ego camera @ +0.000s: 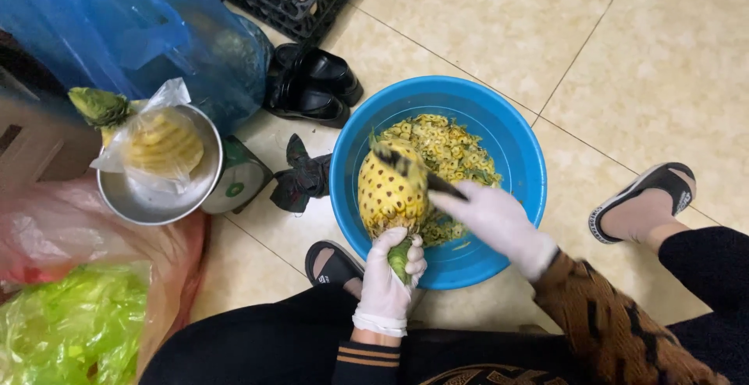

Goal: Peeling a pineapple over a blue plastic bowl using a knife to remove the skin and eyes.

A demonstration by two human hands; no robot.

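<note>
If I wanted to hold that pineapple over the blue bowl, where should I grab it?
Probably by the green crown stub at the near end of the pineapple, coming from below, as the left hand does. The stub is narrow enough for a full grip, and it keeps fingers away from the knife in the right hand above the blue basin.

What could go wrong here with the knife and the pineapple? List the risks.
1. The right hand works the knife across the pineapple while the left hand grips only the short green stem below; a slip could send the blade toward those fingers.
2. The fruit is held in the air over the blue basin, unsupported, so it may twist or drop.
3. Thin gloves probably offer little protection against cuts.
</note>
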